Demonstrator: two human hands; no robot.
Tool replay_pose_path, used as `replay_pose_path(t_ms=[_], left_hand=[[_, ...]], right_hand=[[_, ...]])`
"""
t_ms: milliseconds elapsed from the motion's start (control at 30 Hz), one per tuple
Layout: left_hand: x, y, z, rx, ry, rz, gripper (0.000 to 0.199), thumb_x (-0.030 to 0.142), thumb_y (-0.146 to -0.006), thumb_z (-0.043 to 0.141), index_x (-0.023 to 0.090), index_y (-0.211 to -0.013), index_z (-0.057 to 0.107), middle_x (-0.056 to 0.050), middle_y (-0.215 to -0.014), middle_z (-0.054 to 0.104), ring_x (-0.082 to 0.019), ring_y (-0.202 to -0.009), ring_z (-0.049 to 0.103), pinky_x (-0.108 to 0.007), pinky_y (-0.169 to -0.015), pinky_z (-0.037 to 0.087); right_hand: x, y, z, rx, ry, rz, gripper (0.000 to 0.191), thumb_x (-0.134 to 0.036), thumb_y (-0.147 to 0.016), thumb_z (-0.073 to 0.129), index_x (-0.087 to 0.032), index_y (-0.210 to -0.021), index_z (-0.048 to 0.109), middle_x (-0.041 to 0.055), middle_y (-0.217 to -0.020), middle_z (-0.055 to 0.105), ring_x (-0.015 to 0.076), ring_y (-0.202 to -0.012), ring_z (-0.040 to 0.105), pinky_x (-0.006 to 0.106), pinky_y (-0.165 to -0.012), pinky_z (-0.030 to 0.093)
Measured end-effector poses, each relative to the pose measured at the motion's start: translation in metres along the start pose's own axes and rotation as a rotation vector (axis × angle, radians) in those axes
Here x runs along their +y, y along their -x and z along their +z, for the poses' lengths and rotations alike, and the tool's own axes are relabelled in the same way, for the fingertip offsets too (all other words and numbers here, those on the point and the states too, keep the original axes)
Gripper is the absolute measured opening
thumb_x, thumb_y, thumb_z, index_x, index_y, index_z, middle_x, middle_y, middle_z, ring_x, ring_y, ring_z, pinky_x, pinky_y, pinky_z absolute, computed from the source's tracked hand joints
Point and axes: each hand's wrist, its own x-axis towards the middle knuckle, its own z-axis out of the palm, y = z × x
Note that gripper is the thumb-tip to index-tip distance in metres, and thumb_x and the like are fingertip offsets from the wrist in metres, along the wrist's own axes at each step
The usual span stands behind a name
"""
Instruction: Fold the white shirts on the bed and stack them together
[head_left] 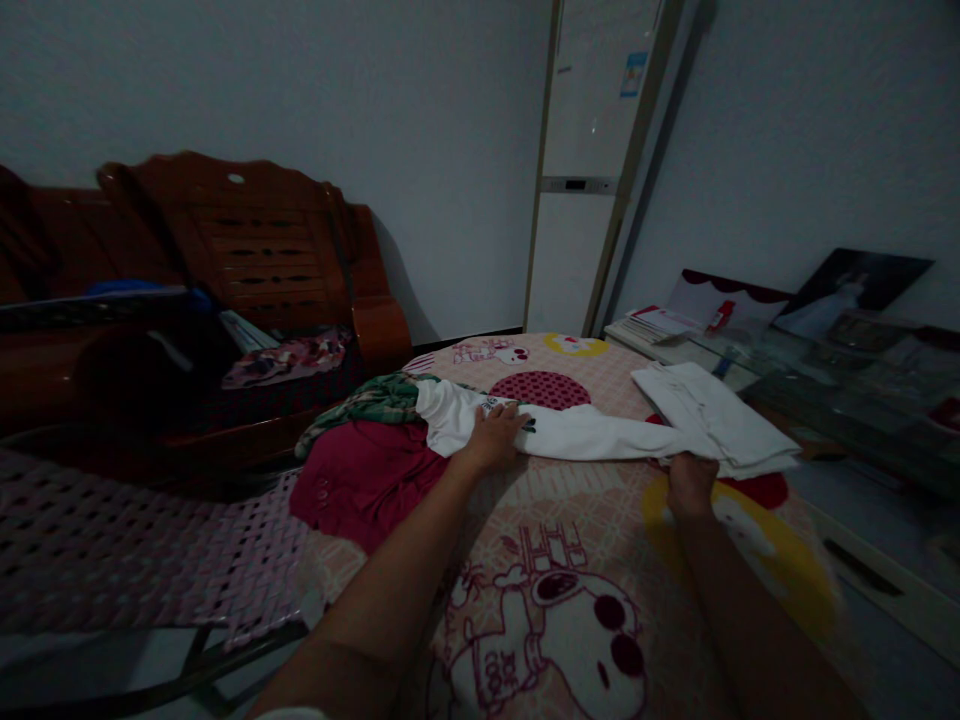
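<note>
A white garment (600, 436) with small dark print lies stretched across the table in a long narrow strip. My left hand (495, 438) rests flat on it, fingers spread, near its wider left part. At the right, narrow end my right hand (691, 482) is closed on the cloth. Just beyond that hand sits a folded white cloth item (724, 415). On the left, a crimson garment (367, 480) and a green plaid cloth (364, 400) lie in loose folds, partly beneath the white garment.
A patterned cover with cartoon dogs spreads over the table (600, 510). Left stand a wooden seat (262, 255) holding cloth items and a pink woven chair (150, 550). A glass-topped cabinet (795, 390) with papers and a photo is right; a tall white appliance (577, 250) stands behind.
</note>
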Motion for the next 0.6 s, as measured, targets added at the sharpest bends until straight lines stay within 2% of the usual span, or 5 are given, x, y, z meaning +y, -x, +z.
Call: replay_pose_path(t_ms=[133,267,400,500,600], left_hand=[[-0.015,0.000,0.000,0.137,0.016,-0.127,0.056,0.009,-0.081,0.050,0.022,-0.136,0.052,-0.015,-0.143,0.052,-0.032,-0.133,0.047,-0.061,-0.112,0.023],[-0.034,0.001,-0.006,0.191,0.029,-0.264,0.050,0.008,-0.080,0.048,0.017,-0.128,0.058,-0.016,-0.133,0.061,-0.030,-0.124,0.055,-0.048,-0.107,0.035],[-0.045,0.001,-0.018,0.272,0.150,-0.327,0.039,0.010,-0.074,0.055,0.017,-0.110,0.068,-0.012,-0.111,0.071,-0.027,-0.105,0.064,-0.034,-0.090,0.045],[-0.051,0.000,-0.029,0.418,0.312,-0.346,0.025,0.019,-0.074,0.056,0.017,-0.093,0.071,-0.007,-0.092,0.073,-0.024,-0.091,0.065,-0.029,-0.078,0.046],[-0.054,0.000,-0.034,0.528,0.573,-0.305,0.021,0.028,-0.074,0.054,0.016,-0.082,0.070,-0.003,-0.077,0.069,-0.019,-0.074,0.061,-0.024,-0.065,0.043]], right_hand=[[-0.006,0.002,0.001,0.059,0.008,-0.097,0.028,-0.022,-0.065,0.060,-0.016,-0.090,0.068,0.0096,-0.101,0.072,0.0233,-0.108,0.062,0.038,-0.090,0.054],[-0.004,0.000,0.001,0.059,0.042,-0.142,0.029,-0.022,-0.067,0.056,-0.017,-0.092,0.069,0.0060,-0.100,0.072,0.0214,-0.111,0.061,0.042,-0.105,0.043],[0.008,-0.006,0.000,0.092,0.023,-0.148,0.031,-0.022,-0.067,0.055,-0.016,-0.093,0.070,0.0038,-0.097,0.072,0.0203,-0.109,0.061,0.043,-0.106,0.042],[0.011,-0.008,0.000,0.151,-0.020,-0.095,0.029,-0.025,-0.068,0.057,-0.015,-0.092,0.069,0.0046,-0.098,0.071,0.0197,-0.107,0.062,0.041,-0.102,0.045],[0.005,-0.006,0.001,0.181,-0.077,0.029,0.032,-0.028,-0.067,0.061,-0.014,-0.094,0.069,0.0053,-0.097,0.070,0.0199,-0.101,0.063,0.039,-0.094,0.051]])
